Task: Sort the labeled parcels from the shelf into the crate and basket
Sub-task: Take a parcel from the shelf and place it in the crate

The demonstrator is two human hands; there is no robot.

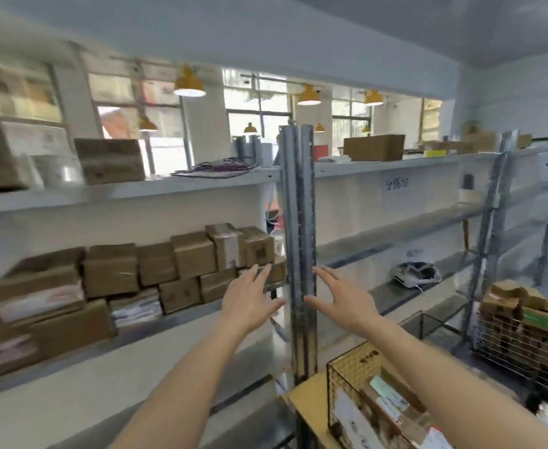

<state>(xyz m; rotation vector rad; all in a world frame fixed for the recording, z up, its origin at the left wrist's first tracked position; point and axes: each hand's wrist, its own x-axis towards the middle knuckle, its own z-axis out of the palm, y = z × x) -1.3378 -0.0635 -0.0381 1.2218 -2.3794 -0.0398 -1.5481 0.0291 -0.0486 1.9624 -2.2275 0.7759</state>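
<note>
Several brown cardboard parcels (156, 273) with pale labels are stacked on the middle shelf (185, 322) at the left. My left hand (250, 303) is stretched out with straight fingers, its tips just in front of the rightmost parcels and holding nothing. My right hand (340, 303) reaches forward flat and empty on the other side of the grey upright post (298, 254). A black wire basket (356, 380) with parcels inside stands at the lower right on a wooden stand. A second wire crate (506, 338) piled with parcels sits at the far right.
The top shelf carries boxes (109, 160), a coil of cable (214, 166) and another carton (374, 147). The right shelf bay holds a white device (412, 273) with cord. Metal uprights (489, 238) stand at the right. Windows and yellow lamps are behind.
</note>
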